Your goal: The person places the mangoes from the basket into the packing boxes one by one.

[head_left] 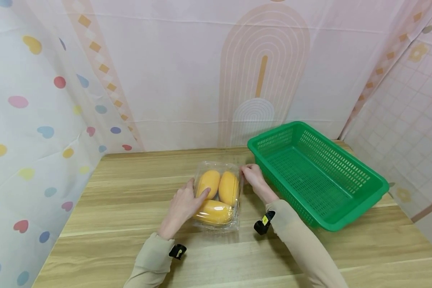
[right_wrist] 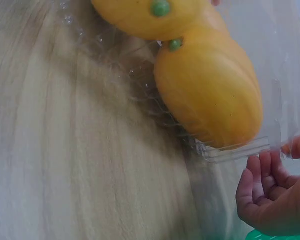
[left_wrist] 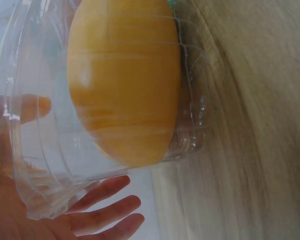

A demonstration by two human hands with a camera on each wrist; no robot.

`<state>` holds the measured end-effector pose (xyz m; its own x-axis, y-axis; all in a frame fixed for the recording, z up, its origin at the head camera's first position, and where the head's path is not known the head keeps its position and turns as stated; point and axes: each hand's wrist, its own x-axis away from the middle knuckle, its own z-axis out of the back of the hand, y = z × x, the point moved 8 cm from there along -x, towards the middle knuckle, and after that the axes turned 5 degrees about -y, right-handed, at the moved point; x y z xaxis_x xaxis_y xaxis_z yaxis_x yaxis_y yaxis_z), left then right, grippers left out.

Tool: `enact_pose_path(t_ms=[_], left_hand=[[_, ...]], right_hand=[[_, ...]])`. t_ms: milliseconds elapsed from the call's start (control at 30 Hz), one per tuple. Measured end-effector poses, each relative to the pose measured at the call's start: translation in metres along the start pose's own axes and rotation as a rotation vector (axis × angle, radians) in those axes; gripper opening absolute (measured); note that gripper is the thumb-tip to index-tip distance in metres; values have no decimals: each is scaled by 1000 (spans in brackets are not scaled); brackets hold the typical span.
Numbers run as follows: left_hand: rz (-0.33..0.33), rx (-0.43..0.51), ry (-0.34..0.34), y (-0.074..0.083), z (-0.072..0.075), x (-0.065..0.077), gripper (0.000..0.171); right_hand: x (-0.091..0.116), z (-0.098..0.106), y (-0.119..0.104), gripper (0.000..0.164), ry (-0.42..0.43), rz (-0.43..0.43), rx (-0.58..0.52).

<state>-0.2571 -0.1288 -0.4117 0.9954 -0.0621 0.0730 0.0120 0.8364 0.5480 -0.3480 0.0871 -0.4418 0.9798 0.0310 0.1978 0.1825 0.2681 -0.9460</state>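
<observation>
A clear plastic clamshell box (head_left: 219, 165) stands on the table with three yellow mangoes (head_left: 214, 212) inside. In the right wrist view two of the mangoes (right_wrist: 210, 90) show green stem ends. My left hand (head_left: 185, 201) rests against the box's left side, its thumb lying over the lid. The left wrist view shows the fingers (left_wrist: 107, 215) of that hand extended past the box's rim. At the box's right edge, my right hand (head_left: 253, 175) pinches the plastic rim between thumb and curled fingers (right_wrist: 267, 175).
A large green plastic basket (head_left: 311, 172) with slotted walls stands right of the box, close beside my right forearm. Behind the wooden table (head_left: 129, 188) hangs a patterned cloth (head_left: 173, 80). A dotted cloth (head_left: 32, 132) hangs along the left side.
</observation>
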Motion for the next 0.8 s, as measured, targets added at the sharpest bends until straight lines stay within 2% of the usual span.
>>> enact_pose_path(t_ms=[367, 667, 800], left_hand=[[35, 5, -14, 1, 0, 1, 84], [21, -3, 1, 0, -1, 0, 83], [23, -6, -2, 0, -1, 0, 83]], right_hand=[[-4, 3, -3, 20, 44, 17, 25], [-2, 4, -6, 21, -13, 22, 135], [1, 3, -9, 25, -14, 55, 174]])
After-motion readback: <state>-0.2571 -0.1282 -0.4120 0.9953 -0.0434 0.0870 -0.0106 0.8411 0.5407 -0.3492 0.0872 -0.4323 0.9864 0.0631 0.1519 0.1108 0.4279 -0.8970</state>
